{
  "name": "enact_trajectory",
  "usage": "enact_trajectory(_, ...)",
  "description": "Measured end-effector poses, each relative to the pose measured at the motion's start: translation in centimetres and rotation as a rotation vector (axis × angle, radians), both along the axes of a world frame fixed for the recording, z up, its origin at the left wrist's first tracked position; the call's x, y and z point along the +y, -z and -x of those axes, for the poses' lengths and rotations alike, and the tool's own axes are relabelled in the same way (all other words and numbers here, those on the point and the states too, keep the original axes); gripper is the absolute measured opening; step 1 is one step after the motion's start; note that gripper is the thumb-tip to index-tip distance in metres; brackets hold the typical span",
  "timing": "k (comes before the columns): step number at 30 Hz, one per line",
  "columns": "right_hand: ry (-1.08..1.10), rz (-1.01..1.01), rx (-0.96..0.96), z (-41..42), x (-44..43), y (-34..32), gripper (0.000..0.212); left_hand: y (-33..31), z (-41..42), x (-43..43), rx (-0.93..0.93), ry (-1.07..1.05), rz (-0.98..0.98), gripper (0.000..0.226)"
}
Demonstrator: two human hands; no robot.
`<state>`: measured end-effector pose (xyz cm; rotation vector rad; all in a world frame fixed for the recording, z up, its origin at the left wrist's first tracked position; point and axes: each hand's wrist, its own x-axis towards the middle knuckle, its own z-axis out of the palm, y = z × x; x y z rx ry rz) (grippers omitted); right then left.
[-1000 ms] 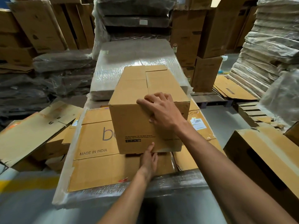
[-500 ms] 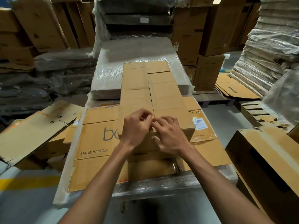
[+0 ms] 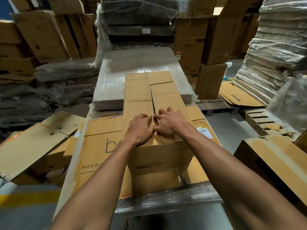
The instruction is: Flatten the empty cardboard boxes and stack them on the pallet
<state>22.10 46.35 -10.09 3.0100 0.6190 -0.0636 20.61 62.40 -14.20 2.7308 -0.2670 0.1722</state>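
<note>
A brown cardboard box point(image 3: 159, 156) stands on a shrink-wrapped stack of flattened cartons point(image 3: 99, 146) printed "MADE IN". Its long top flaps point(image 3: 137, 90) reach away over the wrapped stack behind. A dark gap shows along the centre seam, and the right flap sits slightly raised. My left hand point(image 3: 139, 128) and my right hand point(image 3: 169, 123) meet at the near end of that seam. Their fingers curl into the flap edges, and the fingertips are partly hidden in the seam.
A second wrapped stack point(image 3: 116, 77) lies behind. Loose flattened cartons point(image 3: 33, 143) lean at the left. An open brown box point(image 3: 274, 156) stands at the right, with a bare wooden pallet point(image 3: 259, 120) beyond it. Tall carton piles ring the area. A yellow floor line point(image 3: 28, 198) runs at lower left.
A second ago my right hand lay on the box's top corner and my left at its lower front. Both then came to the top seam, and the right flap has since lifted a little.
</note>
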Motion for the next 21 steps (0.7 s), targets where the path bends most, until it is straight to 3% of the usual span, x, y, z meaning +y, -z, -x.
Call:
enact_trajectory(4, -0.048, 0.187, 0.015, -1.4, 0.3, -2.2, 0.063, -0.5, -0.3, 0.4, 0.084, 0.01, -0.096, 0.061)
enact_trajectory(7, -0.061, 0.227, 0.007, -2.0, 0.3, -3.6, 0.051, -1.4, -1.0, 0.1, 0.169, 0.004, -0.138, 0.071)
enact_trajectory(10, -0.044, 0.147, 0.007, -1.9, 0.9, -3.7, 0.031, -2.9, -1.8, -1.3, 0.273, -0.032, -0.09, 0.074)
enact_trajectory(13, -0.055, 0.068, -0.022, -1.8, 1.2, -3.7, 0.022, -4.5, -2.4, -2.5, 0.339, -0.035, 0.031, 0.042)
enact_trajectory(15, -0.046, -0.017, -0.002, -1.8, 0.6, -4.4, 0.023, -5.0, -2.5, -2.6, 0.368, -0.078, 0.144, 0.034)
enact_trajectory(21, -0.017, -0.28, 0.164, -3.7, -4.2, -8.1, 0.026, -7.0, -0.7, -2.5, 0.19, -0.193, 0.262, 0.046)
